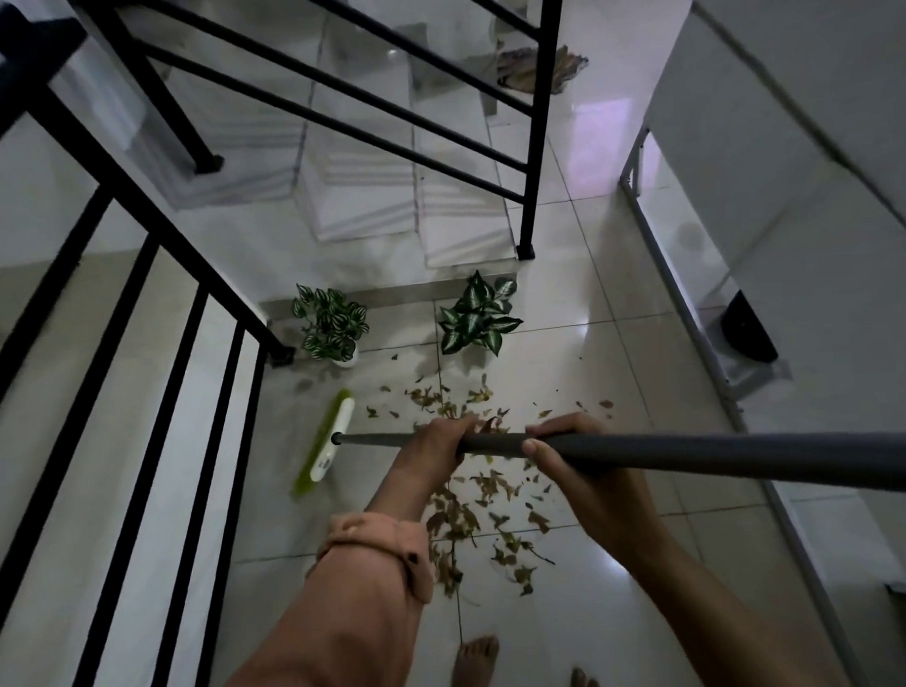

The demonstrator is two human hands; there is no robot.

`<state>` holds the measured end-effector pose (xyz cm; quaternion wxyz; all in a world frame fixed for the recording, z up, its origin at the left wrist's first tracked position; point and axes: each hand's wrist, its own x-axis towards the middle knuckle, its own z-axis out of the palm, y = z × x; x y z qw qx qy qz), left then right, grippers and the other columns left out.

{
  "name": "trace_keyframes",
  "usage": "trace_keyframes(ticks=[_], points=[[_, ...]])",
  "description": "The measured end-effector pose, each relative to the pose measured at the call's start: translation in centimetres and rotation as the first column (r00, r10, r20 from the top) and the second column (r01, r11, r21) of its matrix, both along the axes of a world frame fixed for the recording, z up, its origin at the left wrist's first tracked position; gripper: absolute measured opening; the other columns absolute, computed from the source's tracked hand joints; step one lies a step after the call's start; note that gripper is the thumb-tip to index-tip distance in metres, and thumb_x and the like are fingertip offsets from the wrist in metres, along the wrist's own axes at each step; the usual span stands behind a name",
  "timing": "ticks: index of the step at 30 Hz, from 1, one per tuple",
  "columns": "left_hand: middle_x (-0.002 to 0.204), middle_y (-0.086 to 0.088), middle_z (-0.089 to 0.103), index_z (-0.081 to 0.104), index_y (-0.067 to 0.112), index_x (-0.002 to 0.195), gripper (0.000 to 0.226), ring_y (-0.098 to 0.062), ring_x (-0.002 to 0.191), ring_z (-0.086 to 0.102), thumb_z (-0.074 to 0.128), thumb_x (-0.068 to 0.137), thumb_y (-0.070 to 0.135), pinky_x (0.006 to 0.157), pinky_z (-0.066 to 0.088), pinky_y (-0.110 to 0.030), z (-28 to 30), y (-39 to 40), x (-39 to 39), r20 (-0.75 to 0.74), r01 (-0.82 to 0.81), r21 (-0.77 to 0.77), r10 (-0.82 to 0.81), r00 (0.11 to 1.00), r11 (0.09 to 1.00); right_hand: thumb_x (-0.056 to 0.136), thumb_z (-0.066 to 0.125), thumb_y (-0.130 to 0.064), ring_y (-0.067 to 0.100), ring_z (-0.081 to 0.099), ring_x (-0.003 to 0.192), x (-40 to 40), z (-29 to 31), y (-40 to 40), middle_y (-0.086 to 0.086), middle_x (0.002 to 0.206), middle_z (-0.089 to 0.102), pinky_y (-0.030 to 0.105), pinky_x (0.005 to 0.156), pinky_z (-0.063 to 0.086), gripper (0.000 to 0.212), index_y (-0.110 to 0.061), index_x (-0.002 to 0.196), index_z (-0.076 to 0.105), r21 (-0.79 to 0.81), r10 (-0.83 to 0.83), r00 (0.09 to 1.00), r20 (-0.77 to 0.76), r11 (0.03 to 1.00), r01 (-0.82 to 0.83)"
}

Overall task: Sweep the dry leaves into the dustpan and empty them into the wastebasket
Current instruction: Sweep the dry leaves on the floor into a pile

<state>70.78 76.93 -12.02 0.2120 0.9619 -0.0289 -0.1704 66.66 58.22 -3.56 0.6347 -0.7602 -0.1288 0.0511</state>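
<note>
Left hand point(439, 441): wrapped around the broom handle point(701, 455)
Right hand point(573, 454): wrapped around it too
Dry leaves point(477, 512): scattered on the floor tiles point(570, 370)

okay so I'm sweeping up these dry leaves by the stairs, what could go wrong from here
The broom head sits left of the dry leaves, so a hard stroke could scatter them further. The two potted plants stand close behind the pile and might get knocked. Your bare feet are near the debris. No dustpan is visible.

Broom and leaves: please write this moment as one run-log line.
stage: sweeping | left hand: grips broom handle | right hand: grips broom handle | broom head: left of dry leaves | dustpan: unseen
</note>
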Motion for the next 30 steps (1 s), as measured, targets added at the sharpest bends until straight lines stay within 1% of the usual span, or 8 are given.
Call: trace_keyframes(ticks=[4,8,13,17,22,26,28,30], points=[[0.098,-0.013,0.064,0.056,0.018,0.092,0.017,-0.028,0.089,0.060,0.049,0.088,0.003,0.070,0.041,-0.032,-1.9,2.7,1.9,-0.036,-0.027,-0.025,0.026,0.999,0.999,0.080,0.065,-0.006,0.002,0.062,0.075,1.3,-1.9,3.5,-0.005,0.088,0.061,0.013,0.064,0.050,0.017,-0.016,0.093,0.058,-0.028,-0.022,0.998,-0.063,0.999,0.020],[0.088,-0.015,0.062,0.051,0.016,0.080,0.015,-0.028,0.083,0.057,0.048,0.088,0.004,0.068,0.039,-0.032,-3.0,3.5,2.9,-0.056,-0.092,-0.061,0.088,0.995,0.994,0.082,0.064,-0.017,-0.002,0.061,0.075,1.9,-2.4,5.4,-0.012,0.088,0.059,0.012,0.064,0.050,0.018,-0.032,0.089,0.057,-0.123,-0.040,0.989,-0.142,0.992,0.022],[0.099,-0.016,0.065,0.063,0.010,0.097,0.021,-0.025,0.084,0.056,0.043,0.092,0.005,0.071,0.038,-0.029,-3.1,2.2,2.2,-0.062,-0.183,-0.129,0.176,0.982,0.975,0.087,0.057,-0.006,-0.004,0.057,0.071,1.0,-0.9,4.2,0.013,0.099,0.063,0.005,0.065,0.044,0.019,-0.004,0.105,0.062,-0.203,-0.073,0.983,-0.167,0.978,0.038],[0.098,-0.012,0.065,0.061,0.011,0.098,0.021,-0.022,0.087,0.059,0.043,0.092,0.002,0.071,0.041,-0.028,-2.7,0.2,0.5,-0.056,-0.129,-0.140,0.122,0.991,0.982,0.086,0.058,-0.028,-0.002,0.057,0.077,-1.3,0.7,2.0,-0.014,0.084,0.063,-0.001,0.072,0.040,0.012,-0.039,0.088,0.061,-0.292,-0.155,0.965,-0.212,0.952,0.088],[0.100,-0.011,0.063,0.058,0.009,0.099,0.015,-0.021,0.086,0.059,0.043,0.095,0.007,0.076,0.050,-0.030,-1.3,-4.2,-1.4,-0.086,-0.042,-0.194,0.026,0.996,0.980,0.083,0.062,-0.017,0.009,0.062,0.080,-3.5,3.1,-1.9,-0.003,0.085,0.067,0.008,0.072,0.046,0.022,-0.039,0.083,0.062,-0.315,-0.252,0.946,-0.206,0.932,0.179],[0.104,-0.011,0.063,0.056,0.009,0.102,0.012,-0.024,0.096,0.060,0.049,0.093,0.009,0.084,0.052,-0.036,-0.1,-6.9,-2.3,-0.100,0.067,-0.236,-0.092,0.991,0.970,0.077,0.062,-0.001,0.007,0.063,0.085,-4.9,4.9,-4.4,0.005,0.097,0.067,0.015,0.071,0.052,0.024,-0.024,0.083,0.064,-0.187,-0.294,0.937,-0.187,0.947,0.260],[0.103,-0.009,0.061,0.055,0.012,0.100,0.011,-0.022,0.095,0.058,0.049,0.093,0.008,0.082,0.049,-0.033,0.2,-7.4,-2.4,-0.096,0.089,-0.262,-0.118,0.988,0.961,0.072,0.062,-0.021,0.001,0.064,0.089,-5.3,5.9,-5.1,0.000,0.098,0.070,0.016,0.077,0.052,0.009,-0.024,0.079,0.066,-0.116,-0.314,0.928,-0.200,0.948,0.295],[0.092,-0.005,0.060,0.052,0.017,0.089,0.011,-0.018,0.084,0.056,0.047,0.093,0.008,0.073,0.046,-0.028,0.4,-7.2,-2.2,-0.075,0.074,-0.275,-0.098,0.992,0.959,0.066,0.062,-0.038,0.005,0.065,0.096,-5.5,6.7,-5.2,-0.002,0.097,0.073,0.027,0.088,0.050,0.016,-0.024,0.073,0.066,0.021,-0.323,0.921,-0.220,0.942,0.335]])
